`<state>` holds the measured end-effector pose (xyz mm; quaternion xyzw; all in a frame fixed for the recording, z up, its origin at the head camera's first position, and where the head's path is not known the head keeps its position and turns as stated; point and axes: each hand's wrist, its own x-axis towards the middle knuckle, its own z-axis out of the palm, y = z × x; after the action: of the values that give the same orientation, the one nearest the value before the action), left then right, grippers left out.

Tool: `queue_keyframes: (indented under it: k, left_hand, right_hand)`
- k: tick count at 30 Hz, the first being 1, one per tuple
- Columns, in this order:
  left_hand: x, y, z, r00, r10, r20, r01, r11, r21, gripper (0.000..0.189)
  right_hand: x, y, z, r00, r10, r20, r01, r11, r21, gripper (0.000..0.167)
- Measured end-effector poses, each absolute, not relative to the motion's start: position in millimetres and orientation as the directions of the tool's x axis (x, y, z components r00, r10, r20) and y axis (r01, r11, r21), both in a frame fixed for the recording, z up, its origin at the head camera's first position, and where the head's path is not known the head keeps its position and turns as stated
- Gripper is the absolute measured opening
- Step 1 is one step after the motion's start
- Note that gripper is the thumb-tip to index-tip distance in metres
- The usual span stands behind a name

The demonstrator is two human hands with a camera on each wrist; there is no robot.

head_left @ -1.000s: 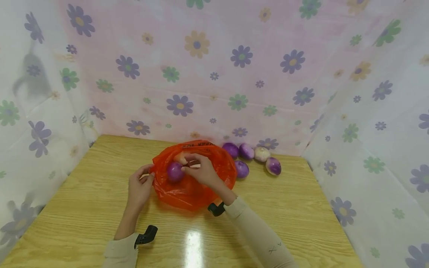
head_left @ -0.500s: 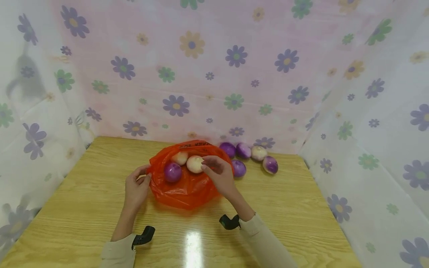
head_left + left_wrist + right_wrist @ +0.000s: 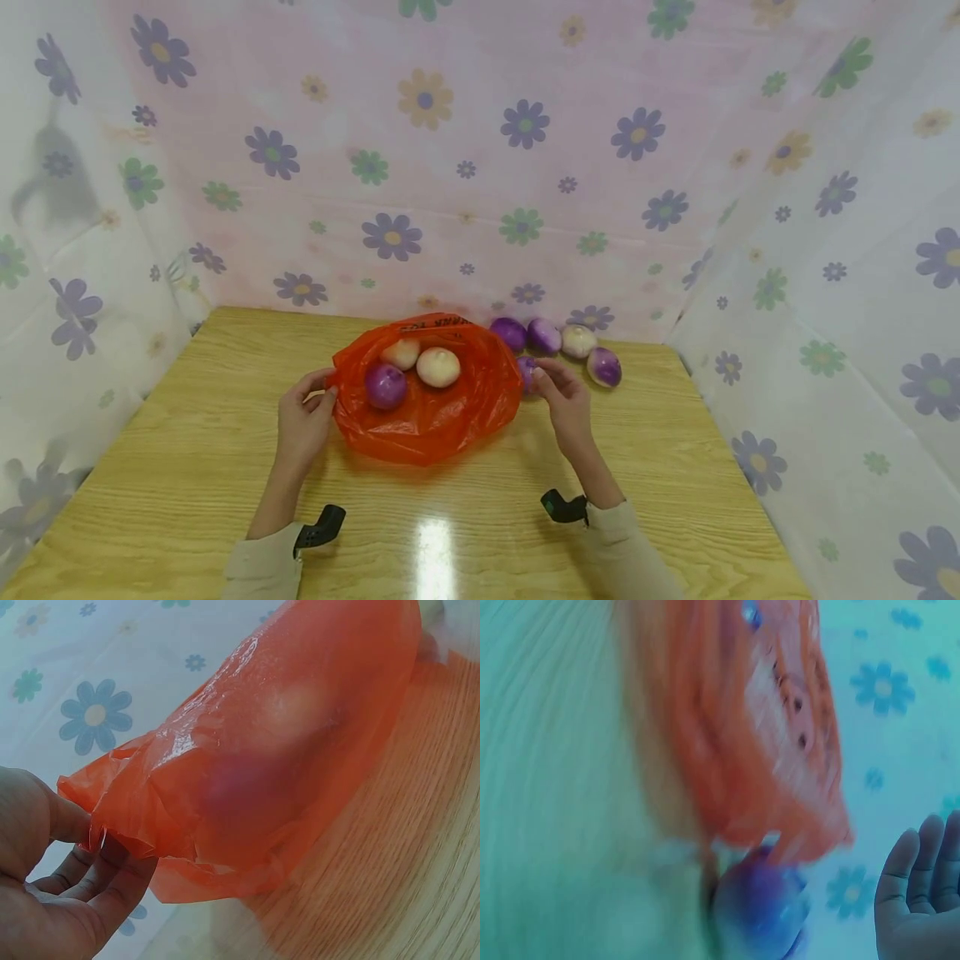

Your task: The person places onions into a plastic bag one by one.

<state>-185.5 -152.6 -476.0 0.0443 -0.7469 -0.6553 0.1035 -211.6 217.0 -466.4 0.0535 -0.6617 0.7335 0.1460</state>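
My left hand [image 3: 303, 421] pinches the left rim of a red plastic bag [image 3: 427, 425], the thin film caught between thumb and fingers [image 3: 112, 877]. Inside the bag's wide mouth lie a purple turnip [image 3: 386, 387] and two cream-coloured round ones, the nearer cream turnip [image 3: 438, 367] in plain sight. Right of the bag, my right hand [image 3: 567, 404] is beside a purple turnip [image 3: 526, 375] and partly covers it in the head view. In the right wrist view that hand's fingers [image 3: 924, 862] are extended, apart from the turnip.
Behind my right hand, several more turnips stand along the back wall: two purple ones, a cream turnip [image 3: 578, 342] and a purple-and-white turnip [image 3: 603, 367]. The wooden table [image 3: 180, 450] meets flowered sheets [image 3: 465, 208] at the back and sides.
My right hand has let go of a cream turnip in the bag and moved right, out to the purple turnip beside it. The left hand keeps its grip on the rim.
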Motion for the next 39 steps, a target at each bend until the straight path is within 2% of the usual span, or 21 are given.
queue_keyframes:
  k: [6,12,20,28,39]
  left_hand:
    - [-186,-152,-477,-0.973,-0.208,0.097,0.067,0.144,0.987,0.032]
    - [-186,-152,-479,-0.973,-0.210,0.098,0.066,0.154,0.986,0.032]
    - [-185,-152,-479,-0.969,-0.222,0.104,0.074,0.137,0.988,0.031]
    - [-185,-152,-478,-0.969,-0.227,0.103,0.075,0.129,0.989,0.031]
    - [-186,-152,-481,-0.962,-0.242,0.125,0.100,0.110,0.989,0.031]
  right_hand:
    - [-214,255,-488,-0.952,0.251,0.177,-0.212,-0.117,-0.970,0.012]
    - [-217,289,-501,-0.945,0.312,0.098,-0.124,-0.065,-0.990,0.010]
    - [-228,326,-508,-0.928,0.363,0.086,-0.075,0.045,-0.996,0.037]
    - [-239,348,-506,-0.897,0.434,0.087,-0.045,0.106,-0.993,0.036]
    - [-251,361,-511,-0.851,0.523,0.043,0.076,0.204,-0.976,0.059]
